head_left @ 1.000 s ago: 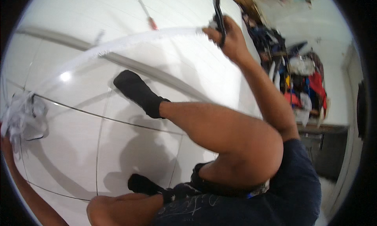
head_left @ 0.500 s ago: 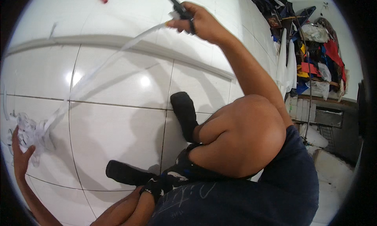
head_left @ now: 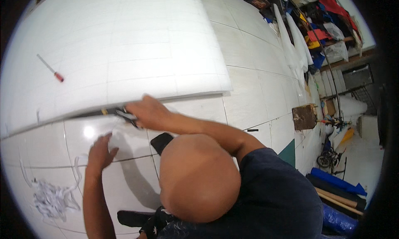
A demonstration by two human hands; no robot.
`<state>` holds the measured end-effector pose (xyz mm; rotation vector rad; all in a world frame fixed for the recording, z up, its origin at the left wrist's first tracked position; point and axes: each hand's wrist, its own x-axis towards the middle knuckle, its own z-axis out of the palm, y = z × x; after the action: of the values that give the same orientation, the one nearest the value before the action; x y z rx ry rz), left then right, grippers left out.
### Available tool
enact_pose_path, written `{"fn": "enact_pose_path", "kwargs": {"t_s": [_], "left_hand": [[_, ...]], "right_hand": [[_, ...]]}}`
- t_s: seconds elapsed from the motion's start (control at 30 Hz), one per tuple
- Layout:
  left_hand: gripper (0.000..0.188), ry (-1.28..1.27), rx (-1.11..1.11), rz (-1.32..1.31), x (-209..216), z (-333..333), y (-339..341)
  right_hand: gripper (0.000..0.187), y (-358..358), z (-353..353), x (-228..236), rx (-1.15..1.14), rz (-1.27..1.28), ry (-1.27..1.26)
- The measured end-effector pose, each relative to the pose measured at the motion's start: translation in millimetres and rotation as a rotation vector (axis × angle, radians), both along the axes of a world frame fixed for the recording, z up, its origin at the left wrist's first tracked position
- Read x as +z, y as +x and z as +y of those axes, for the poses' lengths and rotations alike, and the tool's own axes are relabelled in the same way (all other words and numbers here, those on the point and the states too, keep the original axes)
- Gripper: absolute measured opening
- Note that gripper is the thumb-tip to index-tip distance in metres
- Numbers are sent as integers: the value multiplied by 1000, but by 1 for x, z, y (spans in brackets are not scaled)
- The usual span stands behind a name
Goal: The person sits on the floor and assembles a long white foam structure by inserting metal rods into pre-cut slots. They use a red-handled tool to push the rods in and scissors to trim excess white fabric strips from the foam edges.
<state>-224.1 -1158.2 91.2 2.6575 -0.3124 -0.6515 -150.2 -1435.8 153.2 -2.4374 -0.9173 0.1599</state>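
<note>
My right hand (head_left: 147, 113) is closed round the black handles of a pair of scissors (head_left: 93, 113), whose dark blades point left along the front edge of a thick white sheet (head_left: 137, 72). Faint ruled lines cover the sheet. Just below the scissors, over the floor tiles, my left hand (head_left: 101, 151) is open, thumb apart from the fingers. A white strip (head_left: 78, 170) runs from a tangled heap of white strip (head_left: 54, 199) up toward my left wrist; whether it passes on behind the hand is hard to tell.
A red-handled screwdriver (head_left: 59, 76) lies on the white sheet. Heaped cloth and plastic (head_left: 322, 33) fill the far right. A brown block (head_left: 304, 117) stands on the tiles, with blue rolls (head_left: 338, 181) at the lower right. My bent knee (head_left: 199, 176) is close under my right arm.
My view has shifted, showing more of the sheet. The strip stretched between my hands is no longer taut. My right hand has come down left with the scissors; my left hand has left the heap.
</note>
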Motion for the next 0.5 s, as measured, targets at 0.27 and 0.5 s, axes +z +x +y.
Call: {"fn": "enact_pose_path", "kwargs": {"t_s": [0.27, 0.5], "left_hand": [[52, -172, 295, -417, 10, 4, 29], [80, 97, -179, -599, 39, -60, 115]], "right_hand": [[34, -149, -209, -62, -371, 561, -407], [37, -178, -255, -80, -492, 386, -342]]}}
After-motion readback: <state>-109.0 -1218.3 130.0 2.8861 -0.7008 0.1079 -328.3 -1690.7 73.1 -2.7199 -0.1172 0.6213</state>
